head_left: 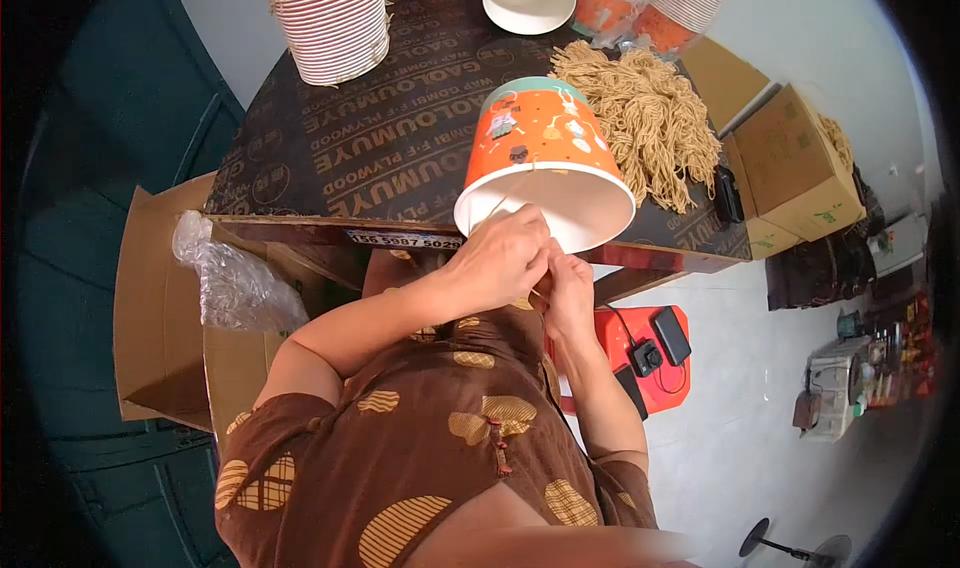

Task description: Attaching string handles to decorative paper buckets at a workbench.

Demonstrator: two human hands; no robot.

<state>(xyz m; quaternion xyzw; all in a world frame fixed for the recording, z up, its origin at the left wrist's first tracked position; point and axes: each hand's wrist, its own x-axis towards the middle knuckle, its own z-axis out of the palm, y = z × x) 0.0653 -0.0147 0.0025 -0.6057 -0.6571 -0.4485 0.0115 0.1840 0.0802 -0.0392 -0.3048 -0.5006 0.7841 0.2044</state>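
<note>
Orange paper bucket [545, 133] is lying on its side at the front edge of the tabletop [385, 108], its white mouth facing the person. Left hand [505, 256] and right hand [570, 290] are meeting at the near rim, fingers curled, pinching a thin tan strand [493, 211] mostly hidden by the knuckles. Tan twine heap [650, 118] is resting right of the bucket; stacked buckets [330, 23] are standing at far left.

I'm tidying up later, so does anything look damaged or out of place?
No damage stands out. Two things look untidy: the cord heap, strands straggling over the tabletop, and clear plastic crumpled at the open carton.
</note>
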